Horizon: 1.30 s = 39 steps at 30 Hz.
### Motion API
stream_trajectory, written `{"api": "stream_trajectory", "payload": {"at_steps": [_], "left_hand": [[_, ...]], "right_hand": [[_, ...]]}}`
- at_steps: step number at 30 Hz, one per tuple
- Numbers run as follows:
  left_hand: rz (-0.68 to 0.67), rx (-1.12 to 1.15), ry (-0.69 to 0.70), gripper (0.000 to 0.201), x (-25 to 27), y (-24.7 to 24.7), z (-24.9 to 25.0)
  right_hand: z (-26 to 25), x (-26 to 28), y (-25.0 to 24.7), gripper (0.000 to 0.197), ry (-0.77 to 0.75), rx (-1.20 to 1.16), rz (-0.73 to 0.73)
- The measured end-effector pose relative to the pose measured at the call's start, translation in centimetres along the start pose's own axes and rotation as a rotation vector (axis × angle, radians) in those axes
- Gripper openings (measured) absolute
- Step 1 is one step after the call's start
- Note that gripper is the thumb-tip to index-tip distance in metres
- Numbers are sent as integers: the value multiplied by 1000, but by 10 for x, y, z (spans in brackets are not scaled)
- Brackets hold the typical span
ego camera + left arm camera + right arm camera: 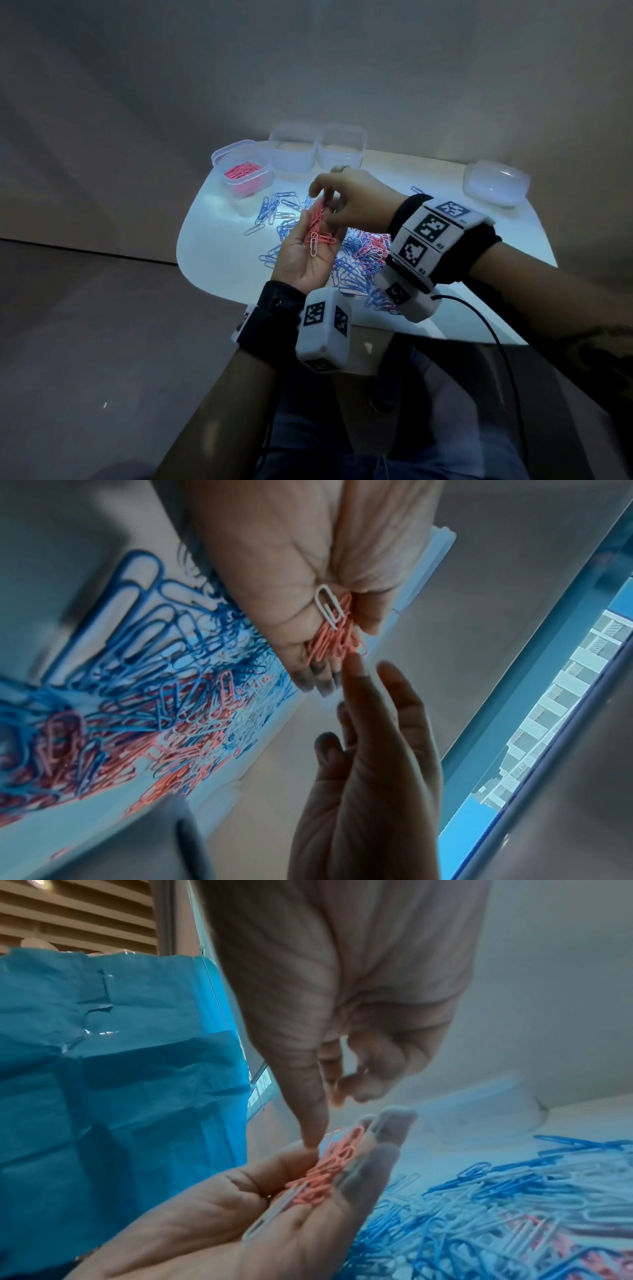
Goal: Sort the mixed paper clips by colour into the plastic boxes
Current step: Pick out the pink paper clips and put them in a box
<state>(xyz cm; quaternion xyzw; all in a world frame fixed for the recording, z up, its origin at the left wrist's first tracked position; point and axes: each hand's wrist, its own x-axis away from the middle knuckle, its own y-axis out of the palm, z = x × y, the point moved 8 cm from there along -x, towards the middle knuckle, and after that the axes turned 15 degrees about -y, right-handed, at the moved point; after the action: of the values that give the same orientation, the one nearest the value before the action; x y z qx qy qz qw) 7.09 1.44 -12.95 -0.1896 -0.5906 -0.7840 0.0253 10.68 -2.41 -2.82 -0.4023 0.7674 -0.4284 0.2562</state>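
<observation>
My left hand [301, 253] lies palm up over the table, its fingers nearly straight. It carries a small bunch of pink clips [319, 222] and one white clip [313, 245]. My right hand [346, 198] hovers just above it. One right fingertip [352, 661] touches the far end of the pink clips [337, 642], and no clip is plainly pinched. A mixed pile of blue, pink and white clips [359, 255] lies on the white table [212, 246] under both hands. The clear box [243, 171] at the back left holds pink clips.
Two clear boxes [293, 150] [342, 149] stand side by side behind the pile; I see no clips in them. A fourth clear box [496, 185] sits at the back right corner. A black cable [493, 339] hangs from my right wrist past the table's near edge.
</observation>
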Motion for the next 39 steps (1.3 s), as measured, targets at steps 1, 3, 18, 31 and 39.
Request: {"api": "stream_trajectory", "payload": {"at_steps": [1,3,18,31,39], "left_hand": [[9,-3,4,51,0,0,0],[38,-17,9,40,1,-2,1],[30,18,-8,42,3,-2,0],[27,6,-45,27,6,3,-8],[58,91,-6,29,6,1,-4]], "right_hand": [[-1,3,-5,34,4,-9,76],[-6,9,-7,15,7,-2,162],[-9,17,29,18,167,-54,-15],[-4,19,37,12,291,-54,62],[-10,21,26,5,267,-237,51]]}}
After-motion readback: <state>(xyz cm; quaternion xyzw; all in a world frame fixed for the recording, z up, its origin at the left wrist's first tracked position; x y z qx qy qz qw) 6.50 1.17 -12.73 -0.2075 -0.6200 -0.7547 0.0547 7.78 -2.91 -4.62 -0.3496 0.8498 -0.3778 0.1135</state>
